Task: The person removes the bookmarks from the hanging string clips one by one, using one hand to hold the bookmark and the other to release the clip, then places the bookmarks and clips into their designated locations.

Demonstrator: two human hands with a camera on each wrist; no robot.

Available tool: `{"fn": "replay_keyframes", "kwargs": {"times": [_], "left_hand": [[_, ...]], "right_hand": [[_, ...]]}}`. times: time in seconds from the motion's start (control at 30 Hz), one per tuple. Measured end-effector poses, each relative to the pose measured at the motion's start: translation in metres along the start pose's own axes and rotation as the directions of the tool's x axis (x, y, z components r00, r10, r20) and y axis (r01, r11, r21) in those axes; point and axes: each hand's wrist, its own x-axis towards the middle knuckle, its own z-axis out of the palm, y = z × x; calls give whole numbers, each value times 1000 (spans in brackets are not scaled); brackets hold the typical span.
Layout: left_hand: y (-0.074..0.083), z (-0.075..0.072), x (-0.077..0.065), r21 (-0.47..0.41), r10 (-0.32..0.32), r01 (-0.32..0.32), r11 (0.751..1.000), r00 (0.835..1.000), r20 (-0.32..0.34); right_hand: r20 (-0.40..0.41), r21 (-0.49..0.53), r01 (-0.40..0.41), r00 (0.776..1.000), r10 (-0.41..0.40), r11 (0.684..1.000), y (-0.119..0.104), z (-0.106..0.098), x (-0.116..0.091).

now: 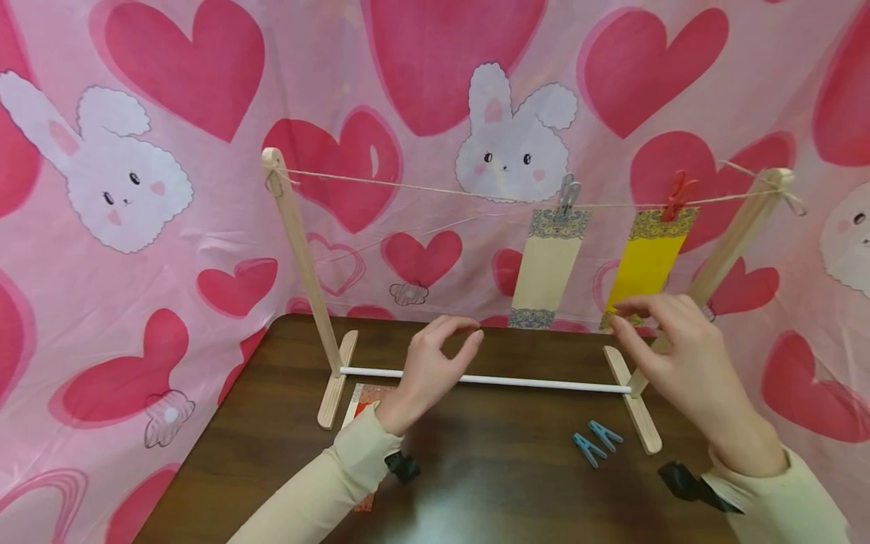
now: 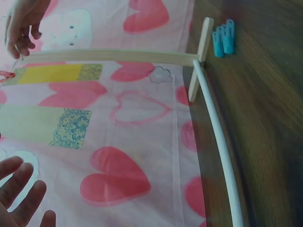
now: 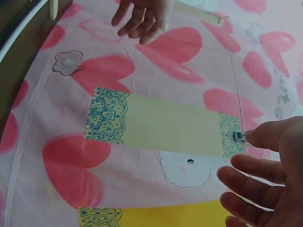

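Observation:
My left hand hovers over the white crossbar, fingers loosely bent and holding nothing. My right hand is in the air at the right, also holding nothing, and overlaps the lower end of a yellow card in the head view. That card hangs from a string by a red clothespin. Left of it, a cream card with blue patterned ends hangs from a grey clothespin. In the right wrist view, the right thumb overlaps the grey clothespin.
Two wooden posts on flat feet carry the string. Two blue clothespins lie on the brown table near the right foot. Red and white cards lie partly hidden under my left forearm. A pink heart-patterned cloth hangs behind.

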Motion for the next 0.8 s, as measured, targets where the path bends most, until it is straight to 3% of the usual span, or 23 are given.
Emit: {"fn": "replay_keyframes", "kwargs": {"times": [0.17, 0.53, 0.8], "left_hand": [[1, 6, 7, -103, -39, 37, 994, 999, -13], [6, 16, 23, -189, -90, 84, 978, 996, -22], [7, 25, 34, -198, -124, 116, 973, 992, -28]], "right_hand": [[20, -7, -4, 1000, 4, 1000, -5, -1, 6], [30, 12, -9, 1000, 9, 1000, -13, -2, 23], [15, 46, -20, 1000, 19, 999, -13, -4, 40]]}}
